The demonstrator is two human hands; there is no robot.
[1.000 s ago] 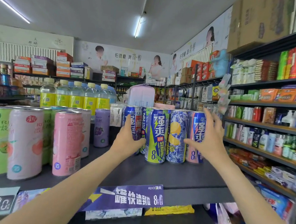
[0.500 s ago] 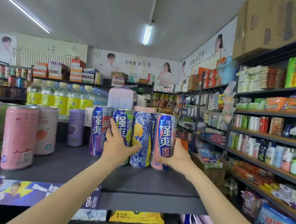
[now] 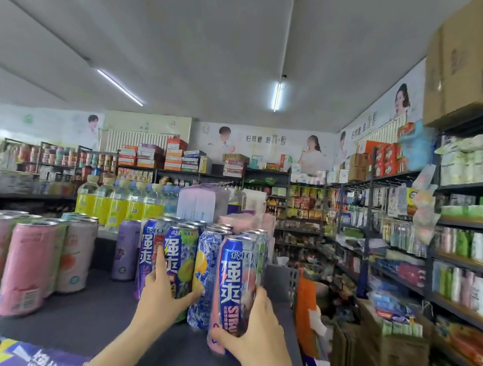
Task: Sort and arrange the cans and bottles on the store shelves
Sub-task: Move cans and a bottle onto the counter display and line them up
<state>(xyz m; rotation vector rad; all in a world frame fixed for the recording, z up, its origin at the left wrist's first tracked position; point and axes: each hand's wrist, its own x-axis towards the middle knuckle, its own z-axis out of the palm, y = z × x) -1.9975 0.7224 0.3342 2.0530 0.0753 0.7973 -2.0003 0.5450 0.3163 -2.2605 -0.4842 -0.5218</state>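
cardboard box (image 3: 473, 61) top right, ceiling light (image 3: 277, 96), wall posters (image 3: 263, 148)

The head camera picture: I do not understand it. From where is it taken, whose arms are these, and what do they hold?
A person wears the camera on the head, so you see their own two bare arms reaching forward. No machine is here. They stand at a dark shop shelf with tall drink cans. The right hand grips a blue and pink can at the near end of the group. The left hand holds a blue and green can. Pink cans stand on the left, and yellow-labelled bottles behind.
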